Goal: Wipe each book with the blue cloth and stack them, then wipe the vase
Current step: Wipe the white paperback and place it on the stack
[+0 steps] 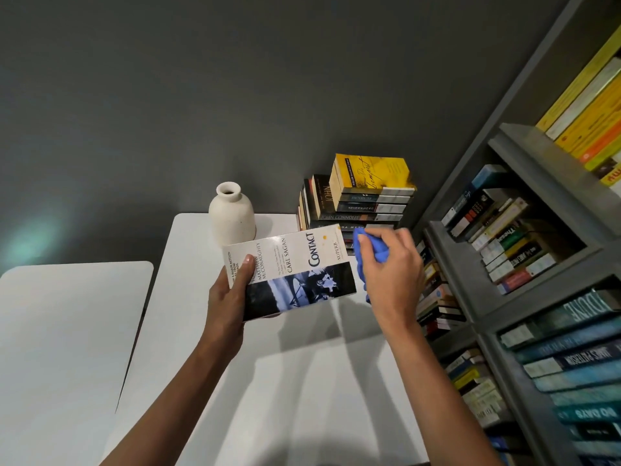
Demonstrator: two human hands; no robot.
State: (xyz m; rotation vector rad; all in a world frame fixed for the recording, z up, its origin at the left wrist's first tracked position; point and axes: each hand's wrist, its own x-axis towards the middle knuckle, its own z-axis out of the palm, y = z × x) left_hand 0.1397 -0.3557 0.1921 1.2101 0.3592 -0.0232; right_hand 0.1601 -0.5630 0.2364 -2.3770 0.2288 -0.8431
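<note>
My left hand point(232, 294) grips a paperback titled "Contact" point(295, 270) by its left end, cover facing up, above the white table point(268, 381). To the book's right, my right hand point(389, 267) holds a bunched blue cloth point(371, 252) against the book's right edge. A cream ceramic vase point(232, 213) stands upright at the table's far edge, just behind the book. A stack of books point(366, 196) topped by a yellow one sits at the far right corner, with several more books standing upright against its left side.
A grey bookshelf point(537, 264) packed with books lines the right side, close to my right arm. A second white table point(67, 331) adjoins on the left with a narrow gap between. A dark grey wall rises behind the tables.
</note>
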